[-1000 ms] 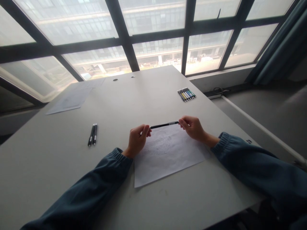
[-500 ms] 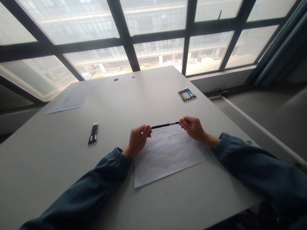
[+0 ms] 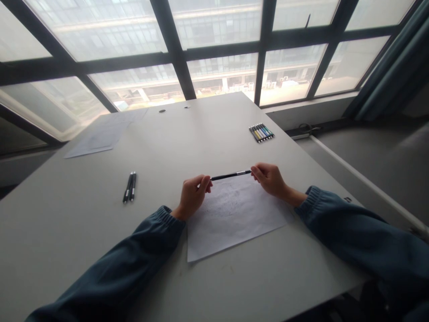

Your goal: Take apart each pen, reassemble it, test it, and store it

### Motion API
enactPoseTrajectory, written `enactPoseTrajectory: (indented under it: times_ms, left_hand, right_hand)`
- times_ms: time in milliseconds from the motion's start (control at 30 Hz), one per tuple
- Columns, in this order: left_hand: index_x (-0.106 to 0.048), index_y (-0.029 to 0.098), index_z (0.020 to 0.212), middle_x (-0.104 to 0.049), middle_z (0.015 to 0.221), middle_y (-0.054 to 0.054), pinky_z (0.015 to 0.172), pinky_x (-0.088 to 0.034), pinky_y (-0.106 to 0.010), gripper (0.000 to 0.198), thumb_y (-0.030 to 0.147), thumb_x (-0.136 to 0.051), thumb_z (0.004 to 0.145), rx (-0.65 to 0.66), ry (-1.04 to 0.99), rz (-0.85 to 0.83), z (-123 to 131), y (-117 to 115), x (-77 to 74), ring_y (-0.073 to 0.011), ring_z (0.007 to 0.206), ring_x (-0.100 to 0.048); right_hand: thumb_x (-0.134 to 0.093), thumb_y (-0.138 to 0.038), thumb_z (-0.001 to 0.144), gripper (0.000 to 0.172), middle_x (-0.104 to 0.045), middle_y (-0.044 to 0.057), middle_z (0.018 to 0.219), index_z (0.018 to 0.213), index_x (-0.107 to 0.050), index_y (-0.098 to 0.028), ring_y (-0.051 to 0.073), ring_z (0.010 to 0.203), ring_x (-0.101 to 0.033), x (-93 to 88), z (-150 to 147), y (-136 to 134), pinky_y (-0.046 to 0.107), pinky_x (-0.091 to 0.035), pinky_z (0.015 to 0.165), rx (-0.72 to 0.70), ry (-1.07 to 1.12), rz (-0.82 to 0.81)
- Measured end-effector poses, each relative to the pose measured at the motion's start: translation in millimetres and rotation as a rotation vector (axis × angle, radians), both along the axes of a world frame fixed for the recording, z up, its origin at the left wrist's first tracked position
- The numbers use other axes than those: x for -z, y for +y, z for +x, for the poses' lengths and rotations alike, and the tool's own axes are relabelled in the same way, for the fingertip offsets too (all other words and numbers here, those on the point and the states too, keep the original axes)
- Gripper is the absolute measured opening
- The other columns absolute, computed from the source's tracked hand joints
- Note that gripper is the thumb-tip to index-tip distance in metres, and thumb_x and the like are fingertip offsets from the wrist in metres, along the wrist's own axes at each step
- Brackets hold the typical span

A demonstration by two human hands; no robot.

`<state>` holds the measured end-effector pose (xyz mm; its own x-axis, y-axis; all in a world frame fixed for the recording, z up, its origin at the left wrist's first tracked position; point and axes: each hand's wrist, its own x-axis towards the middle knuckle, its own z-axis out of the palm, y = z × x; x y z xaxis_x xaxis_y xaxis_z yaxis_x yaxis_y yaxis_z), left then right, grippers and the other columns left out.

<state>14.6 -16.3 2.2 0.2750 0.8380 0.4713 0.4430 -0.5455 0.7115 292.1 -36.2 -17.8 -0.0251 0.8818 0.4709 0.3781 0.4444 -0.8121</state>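
Observation:
A black marker pen (image 3: pixel 228 176) with a pale label band is stretched between my two hands, above the far edge of a white sheet of paper (image 3: pixel 241 228). My left hand (image 3: pixel 193 194) pinches one end of it, and my right hand (image 3: pixel 270 179) pinches the other. The pen lies almost level, its right end slightly farther away. Faint drawn lines show on the sheet under it. Both tips are hidden by my fingers, so I cannot tell whether a cap is on.
Two dark pens (image 3: pixel 129 188) lie side by side on the white table (image 3: pixel 161 147), left of the paper. Toward the right edge is a row of several coloured-label pens (image 3: pixel 261 133). More paper sheets (image 3: pixel 97 136) lie at the far left, near the windows.

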Motion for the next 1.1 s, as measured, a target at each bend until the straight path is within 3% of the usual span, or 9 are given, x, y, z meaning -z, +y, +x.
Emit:
enactPoseTrajectory:
  times_ms: [633,1100]
  left_hand:
    - [-0.062,0.017,0.058,-0.06,0.048,0.0,0.051,-0.042,-0.021,0.053,0.048,-0.048,0.1,-0.005,0.018,0.001,-1.8,1.0,4.7,-0.0101,0.045,-0.055]
    - [-0.059,0.018,0.051,-0.056,0.045,0.001,0.053,-0.04,-0.022,0.059,0.044,-0.045,0.102,0.003,0.049,0.007,-0.8,-1.5,-0.3,-0.0083,0.042,-0.05]
  right_hand:
    - [-0.049,-0.056,0.098,0.05,-0.054,-0.001,0.055,0.065,-0.059,-0.019,0.012,0.052,-0.047,-1.4,-0.3,-0.2,0.027,-0.036,0.055,0.02,-0.046,0.025]
    - [-0.049,-0.049,0.099,0.048,-0.049,-0.002,0.054,0.063,-0.057,-0.019,0.012,0.052,-0.044,-2.4,-0.5,-0.7,0.028,-0.033,0.055,0.016,-0.059,0.034]
